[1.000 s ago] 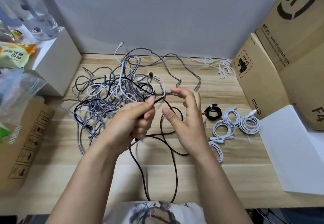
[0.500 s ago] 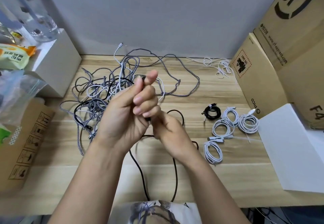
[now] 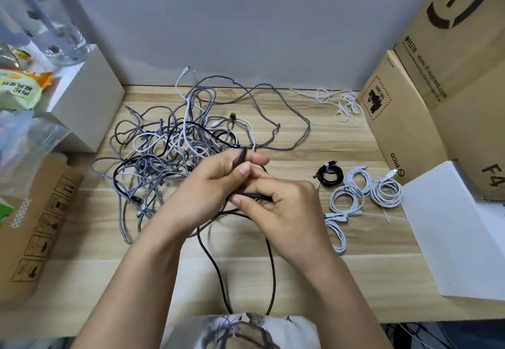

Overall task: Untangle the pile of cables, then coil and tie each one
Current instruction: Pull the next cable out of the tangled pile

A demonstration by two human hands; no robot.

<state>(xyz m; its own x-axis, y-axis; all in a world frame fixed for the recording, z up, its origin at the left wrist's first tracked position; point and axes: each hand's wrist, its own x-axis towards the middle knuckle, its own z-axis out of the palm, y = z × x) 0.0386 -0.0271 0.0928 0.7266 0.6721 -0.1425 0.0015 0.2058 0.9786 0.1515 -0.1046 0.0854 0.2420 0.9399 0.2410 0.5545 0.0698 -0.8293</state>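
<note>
Both hands pinch the thin black cable (image 3: pixel 210 253) at centre: left hand (image 3: pixel 207 193) holds its turns, right hand (image 3: pixel 276 206) feeds slack. Risk: its far run crosses the grey-and-white tangled cable pile (image 3: pixel 175 146); pulling may drag, tighten knots.

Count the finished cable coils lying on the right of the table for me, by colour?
Black coils: 1, the black coil.
White coils: 4, the far white coil, the right white coil, the middle white coil and the near white coil.
Total: 5 finished coils on the table.
</note>
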